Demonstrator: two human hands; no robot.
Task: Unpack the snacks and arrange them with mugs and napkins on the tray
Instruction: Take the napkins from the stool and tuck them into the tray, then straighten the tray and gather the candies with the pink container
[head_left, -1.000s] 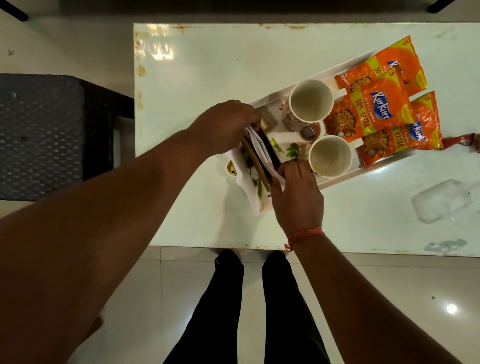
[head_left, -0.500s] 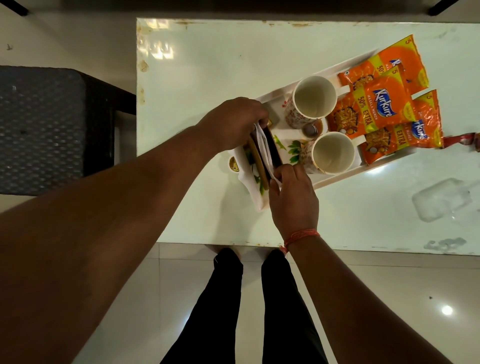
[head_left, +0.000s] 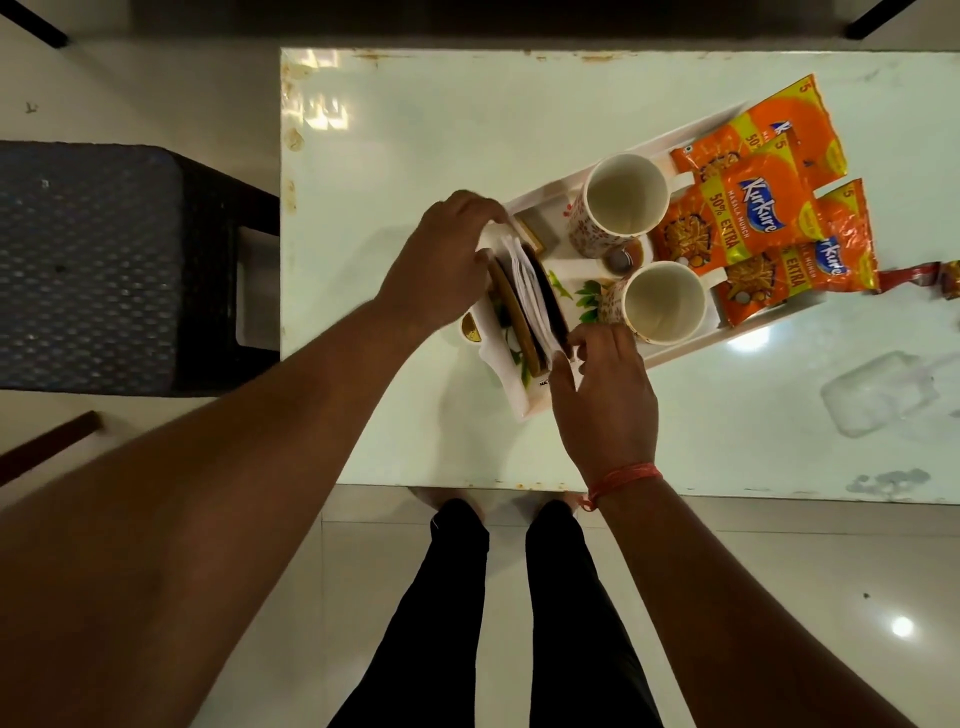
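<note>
White tray (head_left: 524, 402) sits skewed on the pale table (head_left: 405, 140), its near-left corner close to the table's front edge.

Napkins (head_left: 527, 280) stand upright in a brown holder (head_left: 519, 322) at the tray's left end, white sheets wedged between the holder's two dark plates.

Left hand (head_left: 441, 254) is curled over the far-left end of the holder, fingers bent and closed around the holder's top edge and the napkins there. Fingertips are hidden behind the stack, so I can't tell exactly what they press on.

Right hand (head_left: 602, 395) is at the near-right end of the holder. Fingers are loosely spread, tips touching the napkin edge and the right plate. Looks like light contact, not a firm pinch; thumb is hidden. Red thread (head_left: 623, 475) around that wrist.

Two mugs (head_left: 626, 195) stand upright and empty mid-tray, one farther, one nearer (head_left: 662, 301), both with floral print. A small round item (head_left: 621, 258) lies between them; can't tell what it is.

Orange snack packs (head_left: 748, 213) lie overlapped on the tray's right end, several of them, spilling past the tray's edge.

Clear plastic piece (head_left: 878, 397) lies on the table to the right, well apart from the tray. Dark stool (head_left: 104, 265) stands left of the table. Person's black-trousered legs (head_left: 519, 597) are at the table's front edge.
</note>
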